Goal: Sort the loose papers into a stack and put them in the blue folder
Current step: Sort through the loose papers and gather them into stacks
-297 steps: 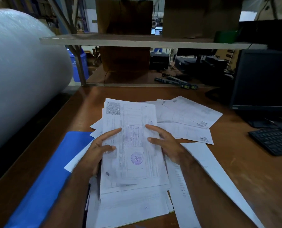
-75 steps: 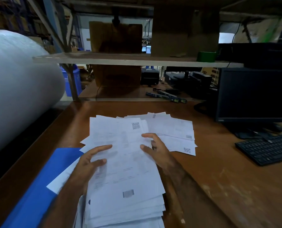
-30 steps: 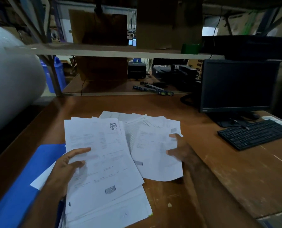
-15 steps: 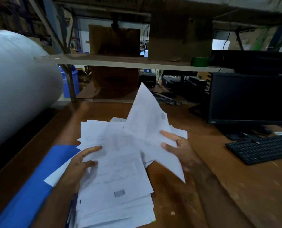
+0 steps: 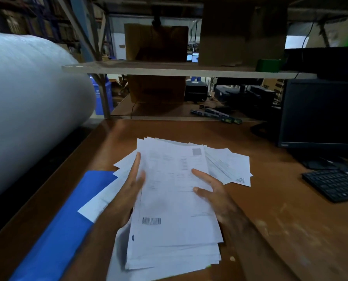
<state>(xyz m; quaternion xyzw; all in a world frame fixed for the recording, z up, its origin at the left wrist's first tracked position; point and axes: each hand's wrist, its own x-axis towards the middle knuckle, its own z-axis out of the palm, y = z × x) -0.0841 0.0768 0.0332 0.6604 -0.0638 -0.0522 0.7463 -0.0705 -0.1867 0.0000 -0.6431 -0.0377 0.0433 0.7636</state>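
A stack of white printed papers (image 5: 175, 216) lies on the brown table in front of me, its top sheet bearing a barcode. My left hand (image 5: 131, 191) lies with straight fingers along the stack's left edge, blurred by motion. My right hand (image 5: 211, 191) rests on the top sheet near the stack's right edge, finger and thumb spread. A few loose sheets (image 5: 230, 167) fan out from under the stack at the right. The blue folder (image 5: 63, 220) lies flat to the left, with a single sheet (image 5: 100, 201) overlapping its right side.
A big roll of bubble wrap (image 5: 27, 110) fills the left. A black monitor (image 5: 321, 112) and keyboard (image 5: 335, 185) stand at the right. A low shelf (image 5: 179, 68) with cardboard boxes hangs over the table's back. Bare table (image 5: 290, 230) shows at the right front.
My right hand has laid the sheet it was lifting onto the stack and now rests on it. My left hand has shifted up along the stack's left edge.
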